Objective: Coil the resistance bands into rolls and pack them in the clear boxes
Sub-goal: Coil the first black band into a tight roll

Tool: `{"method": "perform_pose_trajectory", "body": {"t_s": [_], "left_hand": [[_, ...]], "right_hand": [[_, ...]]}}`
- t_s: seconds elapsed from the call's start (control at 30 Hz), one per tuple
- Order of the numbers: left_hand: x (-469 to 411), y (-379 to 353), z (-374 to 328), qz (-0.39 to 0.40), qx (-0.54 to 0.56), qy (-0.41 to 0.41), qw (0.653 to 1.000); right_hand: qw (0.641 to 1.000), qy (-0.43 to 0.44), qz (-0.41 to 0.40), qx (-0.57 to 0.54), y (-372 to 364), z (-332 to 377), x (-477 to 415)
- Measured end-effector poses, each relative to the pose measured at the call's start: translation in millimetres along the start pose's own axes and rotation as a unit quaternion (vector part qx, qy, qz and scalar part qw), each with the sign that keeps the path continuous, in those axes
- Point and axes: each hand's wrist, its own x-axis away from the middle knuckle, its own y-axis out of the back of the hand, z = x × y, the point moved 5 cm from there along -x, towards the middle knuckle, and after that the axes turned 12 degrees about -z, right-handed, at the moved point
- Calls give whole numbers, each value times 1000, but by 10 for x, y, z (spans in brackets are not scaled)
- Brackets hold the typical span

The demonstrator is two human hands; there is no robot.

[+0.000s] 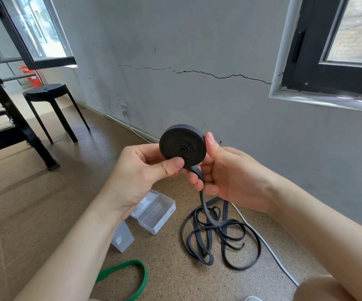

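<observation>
Head camera looks down over two bare forearms to the hands, raised close together. Between them is a black flat rubber resistance band, partly wound into a tight round coil (182, 146). The left hand (141, 170) pinches the coil, thumb pressed on its near flat face and fingers behind it. The right hand (225, 172) has its thumb against the coil's right rim, and its fingers are curled round the band's unwound tail just below.

That tail drops to the speckled brown floor (171, 274) and lies there in a loose tangle of black loops (219, 237), near right. At the near edge, left of the tangle, lies a green flat rubber loop band (133, 276), partly hidden by the left forearm.

Just beyond it stands a small clear plastic box (122, 237), half covered by that forearm, so its contents cannot be told. Touching or just behind it is a second clear plastic box (157, 213), open with its lid hinged back to the left and no band yet packed in it. A white cable (270, 248) runs along the floor right of the tangle.

Farther left stands a round black stool (52, 98) beside a black metal frame (13, 118). A red fire extinguisher (33, 78) stands behind them. A cracked grey wall (175, 51) closes the far side.
</observation>
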Motion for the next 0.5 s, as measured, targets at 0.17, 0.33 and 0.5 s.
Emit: {"method": "perform_pose_trajectory", "body": {"t_s": [0.17,0.33,0.5], "left_hand": [[-11,69,-63,-15,-80,-59,995],[-12,107,-74,-25,-186,-82,979],[-4,120,-95,-29,-283,-106,953]], "right_hand": [[988,-16,-9,152,65,8,38],[973,1,-52,226,111,37,65],[969,11,-64,239,108,52,76]]}}
